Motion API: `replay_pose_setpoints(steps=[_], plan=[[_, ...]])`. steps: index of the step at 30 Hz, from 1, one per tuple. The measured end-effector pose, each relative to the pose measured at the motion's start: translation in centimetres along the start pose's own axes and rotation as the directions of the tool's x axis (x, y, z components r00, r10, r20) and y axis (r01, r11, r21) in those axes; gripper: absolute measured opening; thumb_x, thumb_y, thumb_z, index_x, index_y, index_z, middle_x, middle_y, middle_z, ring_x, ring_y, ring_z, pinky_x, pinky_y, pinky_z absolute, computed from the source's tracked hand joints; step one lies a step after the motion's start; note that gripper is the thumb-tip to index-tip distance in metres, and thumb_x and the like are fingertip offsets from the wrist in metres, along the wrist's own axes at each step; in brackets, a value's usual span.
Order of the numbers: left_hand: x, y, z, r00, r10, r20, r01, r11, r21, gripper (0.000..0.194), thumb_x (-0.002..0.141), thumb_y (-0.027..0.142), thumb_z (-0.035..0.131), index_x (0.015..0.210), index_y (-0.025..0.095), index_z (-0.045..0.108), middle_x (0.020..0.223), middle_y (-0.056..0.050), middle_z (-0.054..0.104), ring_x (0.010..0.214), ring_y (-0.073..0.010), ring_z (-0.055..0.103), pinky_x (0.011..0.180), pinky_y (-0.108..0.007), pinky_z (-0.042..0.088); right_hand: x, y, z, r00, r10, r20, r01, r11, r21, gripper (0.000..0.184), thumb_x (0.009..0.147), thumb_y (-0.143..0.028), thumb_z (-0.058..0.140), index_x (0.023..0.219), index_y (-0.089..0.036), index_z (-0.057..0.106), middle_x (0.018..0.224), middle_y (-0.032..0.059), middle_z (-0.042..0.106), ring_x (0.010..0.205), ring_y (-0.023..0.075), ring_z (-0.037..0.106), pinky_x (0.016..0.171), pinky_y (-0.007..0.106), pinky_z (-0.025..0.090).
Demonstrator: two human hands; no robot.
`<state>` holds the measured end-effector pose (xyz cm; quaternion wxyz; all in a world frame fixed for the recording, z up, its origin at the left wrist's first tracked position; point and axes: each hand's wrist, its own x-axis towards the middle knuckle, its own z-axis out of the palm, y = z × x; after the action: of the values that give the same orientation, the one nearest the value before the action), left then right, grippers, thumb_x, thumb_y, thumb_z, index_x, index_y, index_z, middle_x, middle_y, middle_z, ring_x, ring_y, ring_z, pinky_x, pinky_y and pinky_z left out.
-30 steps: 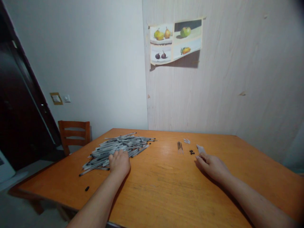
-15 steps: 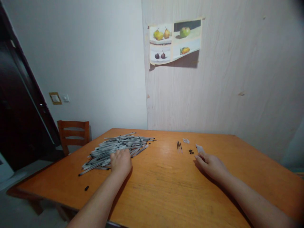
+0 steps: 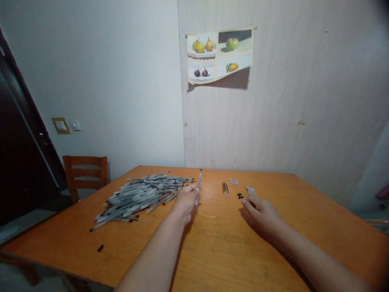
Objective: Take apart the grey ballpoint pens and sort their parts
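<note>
My left hand [image 3: 184, 202] is closed round a pen [image 3: 199, 182], a thin clear barrel with a dark top end, held nearly upright above the table. To its left spreads a big heap of similar pens [image 3: 142, 194], grey and translucent with dark tips. My right hand [image 3: 263, 211] rests on the table with fingers loosely curled and thumb apart. Just beyond its fingertips lie translucent tube pieces [image 3: 251, 191], partly hidden by the hand. Beside them is a small cluster of black caps [image 3: 240, 196]. Further left stand out several thin dark-tipped refills [image 3: 225, 189] laid side by side.
A few small clear pieces [image 3: 234, 181] lie toward the table's back. One black cap [image 3: 100, 247] sits near the left edge of the wooden table [image 3: 219, 251]. A wooden chair [image 3: 86, 172] stands at the far left, and a wall [image 3: 146, 101] rises behind.
My left hand has left the heap and moved right, now with a pen in it. The heap's near edge has shifted a little. My right hand stays by the tube pieces. The view has turned slightly.
</note>
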<state>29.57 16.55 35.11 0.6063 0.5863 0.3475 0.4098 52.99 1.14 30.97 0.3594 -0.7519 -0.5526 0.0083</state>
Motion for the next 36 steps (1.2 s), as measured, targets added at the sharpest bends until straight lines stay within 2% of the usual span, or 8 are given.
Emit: replay_pose_setpoints(steps=[3, 6, 9, 11, 15, 20, 26, 36], plan=[[0.1, 0.1, 2.3, 0.993, -0.086, 0.085, 0.101, 0.978, -0.184, 0.017, 0.085, 0.025, 0.067, 0.098, 0.014, 0.069, 0.080, -0.004, 0.066, 0.058, -0.0088, 0.052, 0.053, -0.019, 0.035, -0.5, -0.9, 0.9, 1.000, -0.008, -0.002, 0.008, 0.971, 0.239, 0.039, 0.095, -0.048, 0.045, 0.065, -0.023, 0.046, 0.063, 0.0010, 0.051, 0.064, 0.0179, 0.049, 0.060, 0.030, 0.035], [-0.2, -0.1, 3.9, 0.969, -0.152, 0.196, 0.217, 0.902, -0.373, 0.012, 0.085, 0.021, 0.068, 0.095, 0.014, 0.067, 0.083, -0.005, 0.067, 0.059, -0.0081, 0.054, 0.053, -0.018, 0.039, -1.0, -2.2, 1.7, 0.997, 0.055, 0.049, -0.072, 0.865, 0.497, 0.041, 0.091, -0.052, 0.053, 0.063, -0.024, 0.045, 0.059, -0.0013, 0.046, 0.056, 0.0146, 0.041, 0.054, 0.028, 0.031], [-0.8, -0.5, 5.0, 0.949, -0.152, 0.277, 0.261, 0.871, -0.416, 0.009, 0.086, 0.018, 0.067, 0.094, 0.014, 0.065, 0.086, -0.007, 0.068, 0.062, -0.0084, 0.057, 0.056, -0.018, 0.043, -1.6, -3.4, 2.4, 0.981, 0.095, 0.169, -0.187, 0.692, 0.697, 0.040, 0.089, -0.057, 0.058, 0.068, -0.024, 0.048, 0.053, -0.0042, 0.044, 0.048, 0.0118, 0.036, 0.048, 0.027, 0.027], [-1.4, -0.9, 5.4, 0.940, -0.155, 0.304, 0.276, 0.867, -0.414, 0.010, 0.087, 0.018, 0.067, 0.096, 0.014, 0.065, 0.089, -0.007, 0.069, 0.063, -0.0078, 0.057, 0.058, -0.018, 0.043, -1.8, -3.8, 2.7, 0.961, 0.111, 0.255, -0.271, 0.582, 0.767, 0.039, 0.087, -0.060, 0.060, 0.075, -0.024, 0.053, 0.053, -0.0047, 0.049, 0.045, 0.0107, 0.039, 0.046, 0.025, 0.027], [-2.5, -1.8, 5.8, 0.927, -0.166, 0.337, 0.298, 0.871, -0.391, 0.016, 0.085, 0.022, 0.070, 0.099, 0.016, 0.064, 0.090, -0.005, 0.070, 0.064, -0.0077, 0.059, 0.057, -0.017, 0.039, -2.1, -4.1, 2.9, 0.934, 0.086, 0.347, -0.346, 0.460, 0.818, 0.043, 0.086, -0.062, 0.063, 0.083, -0.020, 0.059, 0.060, -0.0013, 0.062, 0.046, 0.0094, 0.048, 0.047, 0.024, 0.035], [-3.3, -2.2, 6.0, 0.920, -0.134, 0.369, 0.284, 0.877, -0.388, 0.030, 0.079, 0.029, 0.077, 0.103, 0.017, 0.062, 0.095, -0.005, 0.071, 0.071, -0.0092, 0.061, 0.064, -0.019, 0.040, -2.5, -4.9, 2.4, 0.904, 0.021, 0.427, -0.388, 0.457, 0.800, 0.048, 0.089, -0.064, 0.060, 0.080, -0.016, 0.061, 0.063, 0.0015, 0.066, 0.046, 0.0082, 0.053, 0.044, 0.022, 0.029], [-3.4, -2.1, 6.2, 0.917, -0.064, 0.394, 0.232, 0.888, -0.398, 0.034, 0.081, 0.035, 0.075, 0.107, 0.015, 0.063, 0.096, -0.008, 0.071, 0.068, -0.0099, 0.058, 0.070, -0.024, 0.044, -2.5, -4.8, 2.2, 0.889, 0.011, 0.458, -0.425, 0.396, 0.814, 0.043, 0.086, -0.060, 0.068, 0.087, -0.017, 0.062, 0.063, -0.0002, 0.066, 0.045, 0.0074, 0.052, 0.045, 0.020, 0.031], [-4.0, -1.5, 6.6, 0.952, -0.036, 0.304, 0.157, 0.910, -0.384, 0.036, 0.082, 0.046, 0.075, 0.097, 0.015, 0.065, 0.092, -0.009, 0.072, 0.079, -0.0143, 0.064, 0.076, -0.026, 0.048, -2.7, -5.5, 1.8, 0.891, -0.026, 0.454, -0.415, 0.359, 0.836, 0.043, 0.088, -0.059, 0.067, 0.088, -0.017, 0.059, 0.063, 0.0011, 0.068, 0.046, 0.0082, 0.055, 0.045, 0.020, 0.034]])
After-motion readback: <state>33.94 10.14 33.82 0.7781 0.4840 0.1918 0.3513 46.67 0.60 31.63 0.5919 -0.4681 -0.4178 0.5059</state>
